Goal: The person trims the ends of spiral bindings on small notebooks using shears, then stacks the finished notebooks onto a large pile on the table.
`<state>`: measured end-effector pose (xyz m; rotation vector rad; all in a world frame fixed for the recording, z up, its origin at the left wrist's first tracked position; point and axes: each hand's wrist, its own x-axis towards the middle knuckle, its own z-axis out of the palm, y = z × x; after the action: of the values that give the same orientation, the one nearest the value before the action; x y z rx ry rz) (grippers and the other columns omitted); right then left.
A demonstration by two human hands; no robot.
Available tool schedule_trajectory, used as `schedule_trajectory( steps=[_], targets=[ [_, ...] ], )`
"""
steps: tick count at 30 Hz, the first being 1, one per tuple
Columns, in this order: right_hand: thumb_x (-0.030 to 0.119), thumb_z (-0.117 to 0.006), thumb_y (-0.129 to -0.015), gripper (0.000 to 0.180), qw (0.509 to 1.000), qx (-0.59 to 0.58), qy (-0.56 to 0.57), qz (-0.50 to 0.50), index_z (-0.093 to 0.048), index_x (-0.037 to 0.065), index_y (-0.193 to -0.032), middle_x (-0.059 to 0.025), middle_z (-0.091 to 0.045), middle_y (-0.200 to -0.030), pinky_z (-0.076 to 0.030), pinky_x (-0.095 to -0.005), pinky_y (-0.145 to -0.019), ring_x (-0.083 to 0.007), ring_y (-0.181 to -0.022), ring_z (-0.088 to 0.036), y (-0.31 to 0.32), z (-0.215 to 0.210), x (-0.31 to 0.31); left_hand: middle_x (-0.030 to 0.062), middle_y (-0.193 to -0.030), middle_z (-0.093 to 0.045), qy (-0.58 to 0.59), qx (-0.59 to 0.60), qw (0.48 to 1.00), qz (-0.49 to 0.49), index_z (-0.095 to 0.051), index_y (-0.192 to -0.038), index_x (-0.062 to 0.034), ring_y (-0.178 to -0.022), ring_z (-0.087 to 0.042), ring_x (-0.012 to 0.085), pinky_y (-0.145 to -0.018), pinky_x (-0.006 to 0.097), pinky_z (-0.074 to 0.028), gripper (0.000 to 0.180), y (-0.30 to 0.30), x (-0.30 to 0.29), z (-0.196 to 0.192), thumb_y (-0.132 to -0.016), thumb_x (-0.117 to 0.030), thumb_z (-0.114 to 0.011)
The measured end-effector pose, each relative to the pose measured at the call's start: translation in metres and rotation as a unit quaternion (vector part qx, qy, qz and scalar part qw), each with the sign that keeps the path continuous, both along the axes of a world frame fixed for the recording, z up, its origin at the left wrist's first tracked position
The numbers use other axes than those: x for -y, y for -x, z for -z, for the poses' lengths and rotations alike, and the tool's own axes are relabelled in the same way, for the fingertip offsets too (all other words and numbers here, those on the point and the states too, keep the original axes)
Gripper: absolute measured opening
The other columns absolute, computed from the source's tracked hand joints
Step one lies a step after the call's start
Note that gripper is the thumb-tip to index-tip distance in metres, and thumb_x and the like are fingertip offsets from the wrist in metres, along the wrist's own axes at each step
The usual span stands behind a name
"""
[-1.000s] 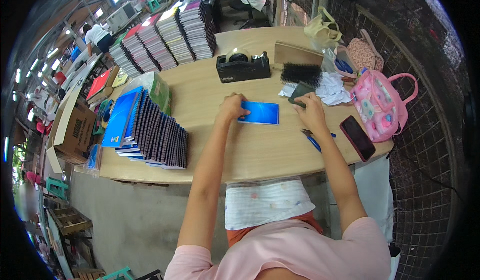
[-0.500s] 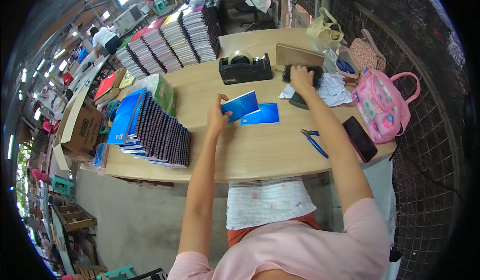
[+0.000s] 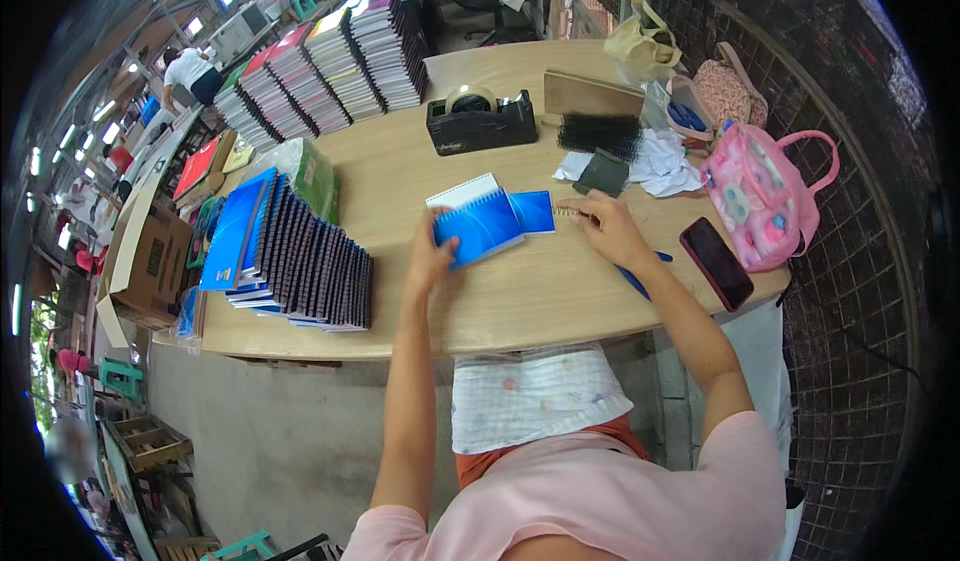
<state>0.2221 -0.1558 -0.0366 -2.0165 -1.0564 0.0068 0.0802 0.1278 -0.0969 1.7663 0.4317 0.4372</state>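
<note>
My left hand (image 3: 432,249) grips a small blue notebook (image 3: 485,231) by its left side, just above the table. Behind its top edge shows a white sheet (image 3: 460,193) with a row of holes. Partly under the notebook, a second blue cover (image 3: 535,213) lies flat. My right hand (image 3: 603,223) pinches a short, thin binding coil (image 3: 567,211) that points left toward that cover. Close behind the right hand are a dark green pad (image 3: 602,173) and a heap of black binding coils (image 3: 600,135). Blue-handled pliers (image 3: 634,283) lie partly hidden by my right hand and forearm.
Stacked blue notebooks (image 3: 310,261) stand at the left, with taller notebook stacks (image 3: 330,66) behind. A black tape dispenser (image 3: 482,126) sits at the back. To the right are a phone (image 3: 716,264), a pink bag (image 3: 765,196) and white crumpled cloth (image 3: 665,164).
My right hand has come back from the black coil heap, now with a coil in its fingers. The notebook in my left hand has tilted, and a white sheet now shows behind it.
</note>
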Motion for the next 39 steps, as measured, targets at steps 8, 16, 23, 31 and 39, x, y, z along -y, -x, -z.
schedule_trajectory(
  steps=[8,16,23,31,39],
  targets=[
    [0.034,-0.082,-0.076,0.054,0.993,-0.111,0.031,0.013,-0.07,-0.002,-0.114,-0.0189,-0.07,-0.089,-0.053,-0.0358,-0.075,-0.0268,-0.078,-0.067,-0.019,0.027,-0.078,0.0173,-0.114,-0.069,-0.332,-0.241,0.912,0.025,-0.067,-0.117,-0.0061,-0.106,-0.065,0.0314,-0.093,0.042,-0.054,0.059,-0.069,-0.105,0.013,-0.064,-0.018,-0.089],
    [0.024,-0.088,-0.066,0.058,0.973,-0.115,0.181,0.08,-0.066,-0.008,-0.109,-0.0173,-0.07,-0.099,-0.052,-0.0354,-0.081,-0.0231,-0.09,-0.067,-0.075,0.04,-0.192,0.0174,-0.116,-0.062,-0.282,-0.163,0.944,-0.046,-0.064,-0.119,-0.0127,-0.109,-0.058,0.0342,-0.096,0.041,-0.05,0.057,-0.061,-0.053,-0.009,-0.067,-0.015,-0.086],
    [0.003,-0.081,-0.072,0.042,0.979,-0.089,-0.177,-0.036,-0.062,0.0,-0.109,-0.0091,-0.068,-0.096,-0.049,-0.0297,-0.072,-0.0164,-0.081,-0.062,0.028,0.012,-0.106,0.0146,-0.11,-0.059,0.084,0.212,0.964,-0.135,-0.06,-0.122,-0.0064,-0.103,-0.058,0.0257,-0.089,0.036,-0.05,0.041,0.037,0.037,-0.012,-0.083,0.005,-0.065],
    [0.002,-0.071,-0.084,0.045,0.983,-0.066,-0.169,0.012,-0.06,0.003,-0.128,-0.0075,-0.062,-0.098,-0.045,-0.0269,-0.069,-0.0146,-0.078,-0.054,0.088,0.037,-0.04,0.0164,-0.107,-0.058,-0.172,0.175,0.962,-0.124,-0.063,-0.122,-0.0123,-0.101,-0.059,0.0364,-0.087,0.043,-0.05,0.04,0.048,0.113,-0.001,-0.085,0.004,-0.062],
    [0.014,-0.062,-0.095,0.028,0.996,-0.059,-0.054,0.038,-0.068,0.006,-0.121,-0.0151,-0.064,-0.09,-0.049,-0.0349,-0.075,-0.024,-0.081,-0.063,0.063,0.001,-0.006,0.0145,-0.103,-0.056,-0.168,0.121,0.972,-0.115,-0.065,-0.108,-0.0082,-0.1,-0.055,0.0334,-0.087,0.042,-0.047,0.02,0.048,0.099,0.01,-0.089,-0.011,-0.068]
  ],
)
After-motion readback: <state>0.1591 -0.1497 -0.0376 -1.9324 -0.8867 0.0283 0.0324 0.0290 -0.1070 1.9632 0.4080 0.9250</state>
